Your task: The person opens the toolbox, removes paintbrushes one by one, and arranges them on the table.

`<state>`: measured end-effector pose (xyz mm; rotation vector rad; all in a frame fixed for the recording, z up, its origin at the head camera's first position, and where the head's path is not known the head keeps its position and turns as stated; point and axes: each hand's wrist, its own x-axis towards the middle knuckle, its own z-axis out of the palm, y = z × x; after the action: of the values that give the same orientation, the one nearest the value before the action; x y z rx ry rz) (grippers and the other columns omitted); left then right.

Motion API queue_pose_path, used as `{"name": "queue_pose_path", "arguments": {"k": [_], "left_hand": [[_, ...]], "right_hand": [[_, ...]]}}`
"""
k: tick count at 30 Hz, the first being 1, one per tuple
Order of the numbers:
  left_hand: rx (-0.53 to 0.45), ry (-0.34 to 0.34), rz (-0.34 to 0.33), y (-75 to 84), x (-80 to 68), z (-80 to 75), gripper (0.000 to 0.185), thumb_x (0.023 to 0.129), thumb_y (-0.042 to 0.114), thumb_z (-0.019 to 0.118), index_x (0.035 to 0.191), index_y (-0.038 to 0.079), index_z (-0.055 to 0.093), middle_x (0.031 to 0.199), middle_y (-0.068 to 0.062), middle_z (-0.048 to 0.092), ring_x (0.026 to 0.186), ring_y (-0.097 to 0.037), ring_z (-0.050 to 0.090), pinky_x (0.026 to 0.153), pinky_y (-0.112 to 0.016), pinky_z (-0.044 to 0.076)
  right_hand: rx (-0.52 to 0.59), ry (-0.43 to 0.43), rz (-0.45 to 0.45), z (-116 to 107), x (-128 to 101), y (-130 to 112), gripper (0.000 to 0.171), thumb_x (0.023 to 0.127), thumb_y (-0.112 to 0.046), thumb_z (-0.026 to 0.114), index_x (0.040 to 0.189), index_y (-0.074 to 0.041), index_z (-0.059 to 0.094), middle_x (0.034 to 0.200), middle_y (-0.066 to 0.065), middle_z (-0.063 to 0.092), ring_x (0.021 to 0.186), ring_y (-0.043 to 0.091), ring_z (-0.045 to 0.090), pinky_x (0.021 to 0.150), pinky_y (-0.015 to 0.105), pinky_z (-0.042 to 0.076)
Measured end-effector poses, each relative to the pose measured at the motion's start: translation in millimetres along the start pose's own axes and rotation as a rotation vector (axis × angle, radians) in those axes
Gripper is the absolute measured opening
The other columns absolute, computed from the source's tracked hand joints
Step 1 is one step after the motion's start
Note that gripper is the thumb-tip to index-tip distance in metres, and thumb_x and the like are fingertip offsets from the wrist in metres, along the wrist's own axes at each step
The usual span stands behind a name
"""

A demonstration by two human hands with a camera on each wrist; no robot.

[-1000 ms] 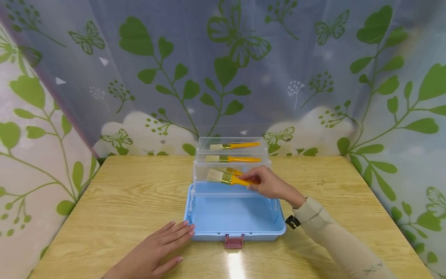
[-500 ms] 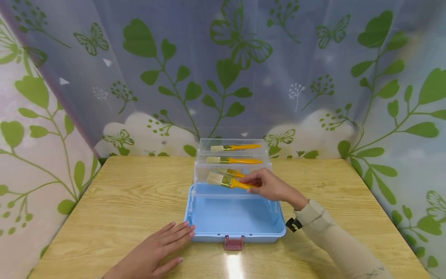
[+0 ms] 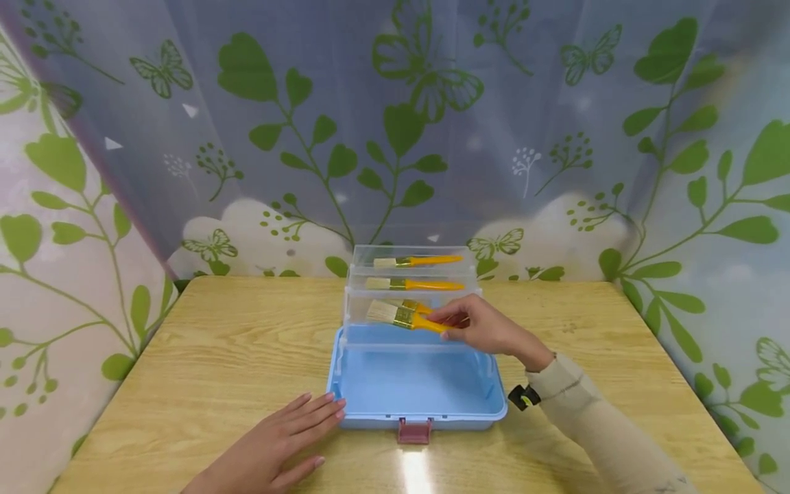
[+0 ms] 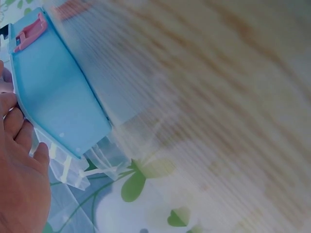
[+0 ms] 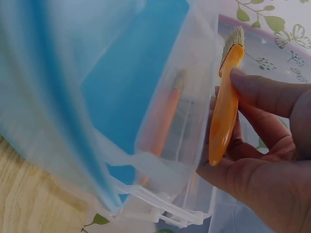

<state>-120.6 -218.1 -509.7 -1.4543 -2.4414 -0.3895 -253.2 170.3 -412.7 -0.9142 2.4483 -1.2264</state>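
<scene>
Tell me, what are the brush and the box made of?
The brush in the right hand seems to have a glossy orange plastic handle, a gold metal-looking band and pale bristles. The box looks like smooth blue plastic, with see-through trays.

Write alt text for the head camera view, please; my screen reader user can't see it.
A person's right hand pinches a yellow-handled flat paintbrush over the lowest clear plastic tray of an open light blue tiered storage box on a wooden table. The left hand rests flat beside the box. Further yellow-handled brushes lie in the trays.
</scene>
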Motion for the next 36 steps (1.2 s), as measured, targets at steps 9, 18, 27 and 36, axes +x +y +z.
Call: {"name": "queue_pose_path", "arguments": {"k": [9, 18, 27, 36], "left_hand": [[-0.009, 0.002, -0.007, 0.3, -0.9, 0.6, 0.059, 0.107, 0.036, 0.052, 0.156, 0.006, 0.040, 0.161, -0.010, 0.042, 0.152, -0.022, 0.032, 0.127, -0.025, 0.007], [-0.002, 0.001, 0.003, 0.2, 0.1, -0.4, 0.060, 0.106, 0.034, 0.054, 0.157, 0.004, 0.039, 0.161, -0.011, 0.041, 0.153, -0.021, 0.030, 0.127, -0.025, 0.007], [0.017, 0.017, 0.018, 0.5, 0.6, 0.1, 0.059, 0.107, 0.033, 0.053, 0.156, 0.004, 0.039, 0.162, -0.011, 0.040, 0.152, -0.023, 0.033, 0.127, -0.026, 0.007], [0.008, 0.009, 0.005, 1.7, 0.9, -0.1, 0.059, 0.107, 0.034, 0.052, 0.156, 0.004, 0.040, 0.161, -0.012, 0.041, 0.151, -0.023, 0.034, 0.127, -0.025, 0.007]], "right_hand": [[-0.006, 0.005, 0.031, -4.6, -2.6, -4.8, 0.033, 0.094, 0.004, 0.067, 0.127, 0.001, 0.070, 0.125, 0.017, 0.070, 0.102, 0.026, 0.071, 0.084, 0.027, 0.060], [-0.029, 0.040, 0.049, -12.5, -9.2, -13.6, 0.036, 0.095, 0.003, 0.066, 0.130, -0.001, 0.069, 0.131, 0.018, 0.067, 0.106, 0.027, 0.069, 0.088, 0.034, 0.059], [-0.019, 0.092, 0.072, -21.7, -17.5, -15.6, 0.036, 0.096, 0.001, 0.066, 0.132, -0.002, 0.068, 0.132, 0.016, 0.067, 0.104, 0.025, 0.066, 0.091, 0.038, 0.058], [-0.006, 0.140, 0.081, -26.9, -31.0, -6.8, 0.037, 0.096, 0.001, 0.067, 0.133, -0.002, 0.067, 0.132, 0.017, 0.066, 0.107, 0.028, 0.066, 0.089, 0.031, 0.059]]}}
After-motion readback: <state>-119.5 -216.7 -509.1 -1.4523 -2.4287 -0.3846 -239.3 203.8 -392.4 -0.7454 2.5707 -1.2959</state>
